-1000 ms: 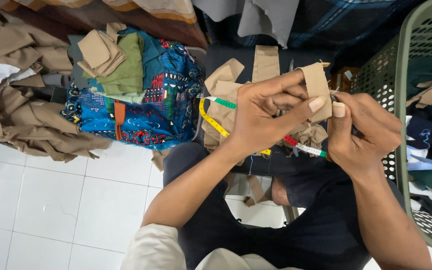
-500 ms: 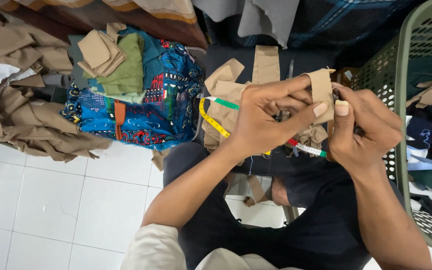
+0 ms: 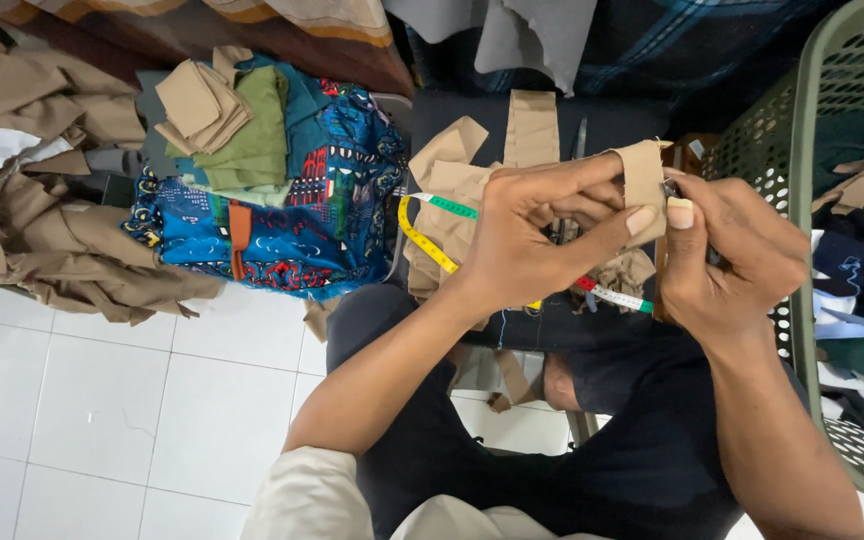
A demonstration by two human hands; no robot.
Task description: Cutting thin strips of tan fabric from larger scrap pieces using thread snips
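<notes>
Both my hands meet over my lap on a small folded strip of tan fabric (image 3: 644, 180). My left hand (image 3: 542, 235) wraps around the strip, thumb pressed on its lower edge. My right hand (image 3: 727, 250) pinches the strip's right edge between thumb and forefinger; a small metal object may sit there, too small to tell. Beneath my hands, several tan fabric pieces (image 3: 472, 180) and a multicoloured measuring tape (image 3: 422, 240) lie on a dark surface (image 3: 602, 120).
A green plastic laundry basket (image 3: 802, 190) full of clothes stands at the right. Blue patterned cloth (image 3: 302, 220) with folded green and tan pieces lies on the left. Crumpled tan garments (image 3: 42, 240) lie on the white tiled floor (image 3: 102, 420).
The tan strip and both hands have shifted slightly; my right thumb has moved closer onto the strip's edge. Nothing else has moved.
</notes>
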